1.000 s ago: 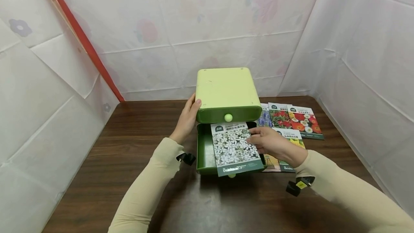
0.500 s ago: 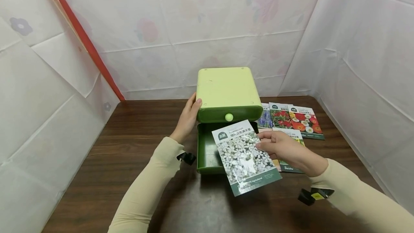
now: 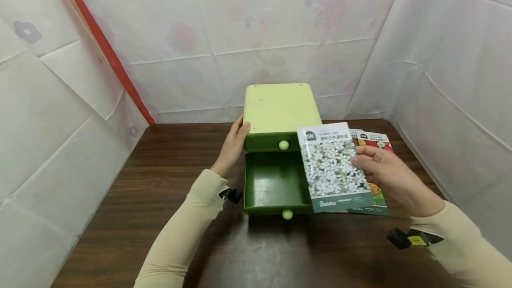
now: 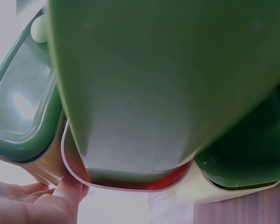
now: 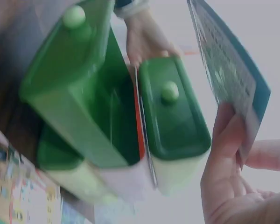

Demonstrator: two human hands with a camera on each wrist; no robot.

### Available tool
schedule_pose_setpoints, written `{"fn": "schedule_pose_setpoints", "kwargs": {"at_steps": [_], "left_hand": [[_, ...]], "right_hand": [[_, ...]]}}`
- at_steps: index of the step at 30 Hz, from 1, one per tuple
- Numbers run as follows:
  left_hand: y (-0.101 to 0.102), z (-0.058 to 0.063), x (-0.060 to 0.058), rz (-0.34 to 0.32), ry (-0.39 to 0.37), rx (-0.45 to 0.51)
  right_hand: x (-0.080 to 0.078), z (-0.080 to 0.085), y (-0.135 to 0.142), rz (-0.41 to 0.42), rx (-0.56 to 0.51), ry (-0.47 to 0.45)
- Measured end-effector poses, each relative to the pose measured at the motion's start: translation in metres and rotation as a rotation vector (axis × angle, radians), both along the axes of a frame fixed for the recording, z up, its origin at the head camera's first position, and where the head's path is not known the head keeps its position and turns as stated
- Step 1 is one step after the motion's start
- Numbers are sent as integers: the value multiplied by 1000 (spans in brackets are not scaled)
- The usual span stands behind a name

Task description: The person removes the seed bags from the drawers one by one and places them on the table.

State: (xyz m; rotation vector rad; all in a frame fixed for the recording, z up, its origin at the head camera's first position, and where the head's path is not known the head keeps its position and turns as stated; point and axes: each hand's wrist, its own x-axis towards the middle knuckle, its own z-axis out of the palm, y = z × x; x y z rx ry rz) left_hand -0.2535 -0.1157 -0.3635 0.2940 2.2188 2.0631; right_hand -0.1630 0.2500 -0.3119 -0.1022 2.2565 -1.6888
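Observation:
A seed packet [image 3: 334, 170] with white flowers on its front is pinched by its right edge between thumb and fingers of my right hand [image 3: 390, 172], in front of other packets. My left hand [image 3: 231, 146] rests against the left side of the light green drawer cabinet [image 3: 282, 108], thumb at its front corner. The top drawer [image 3: 264, 142] is closed. Below it, a dark green drawer [image 3: 276, 179] with a round knob is pulled out, its visible floor bare. In the right wrist view the packet [image 5: 228, 65] appears nearly edge-on beside the cabinet.
Several flower seed packets [image 3: 378, 139] lie on the dark wooden table [image 3: 176, 154] right of the cabinet, partly covered by the held packet and right hand. White patterned sheets [image 3: 224, 21] enclose the back and sides. A red strip [image 3: 102, 48] runs down the left corner.
My right hand has lifted the white-flower seed packet out of the pulled-out drawer and carried it right, over the other packets. The left hand stays against the cabinet.

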Motion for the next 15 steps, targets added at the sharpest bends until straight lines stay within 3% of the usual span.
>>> {"fn": "schedule_pose_setpoints", "kwargs": {"at_steps": [10, 15], "left_hand": [[0, 0, -1, -2, -2, -4], [1, 0, -1, 16, 5, -19]], "right_hand": [[-18, -23, 59, -239, -183, -62], [-26, -50, 90, -312, -150, -92]]}}
